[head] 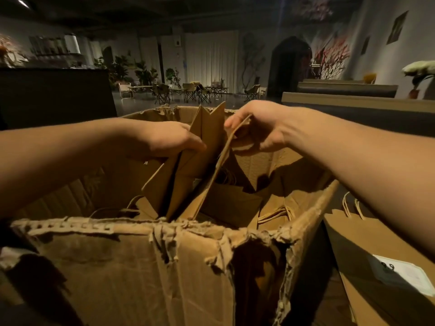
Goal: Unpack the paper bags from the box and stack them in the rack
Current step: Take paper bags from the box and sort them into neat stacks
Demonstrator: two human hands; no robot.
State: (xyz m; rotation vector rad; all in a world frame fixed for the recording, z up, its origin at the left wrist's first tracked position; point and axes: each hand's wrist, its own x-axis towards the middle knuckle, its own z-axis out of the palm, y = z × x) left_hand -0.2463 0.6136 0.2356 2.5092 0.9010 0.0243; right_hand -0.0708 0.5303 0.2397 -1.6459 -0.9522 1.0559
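Box: large cardboard box (146, 267), open at the top, edges torn and crumpled – fills the lower middle of the view.
Paper bags: flat brown paper bags (207, 137) standing upright and tilted inside the box, rising above its far rim between the two hands; more bags lying lower in the box, with twisted cord handles (275, 215) visible.
Left hand: left hand (171, 140) reaching down into the box from the left, fingers closed around the upper left edge of the standing bags.
Right hand: right hand (256, 130) over the box from the right, thumb and fingers pinched on the top edge of one flat bag (219, 165) – this bag leaning away from the others, with a gap below.
Hands together: close to each other, separated only by the upright bags.
Outside the box: another brown bag (376, 255) with handles at the lower right, beside the box, a white label (404, 274) on it.
Rack: not visible.
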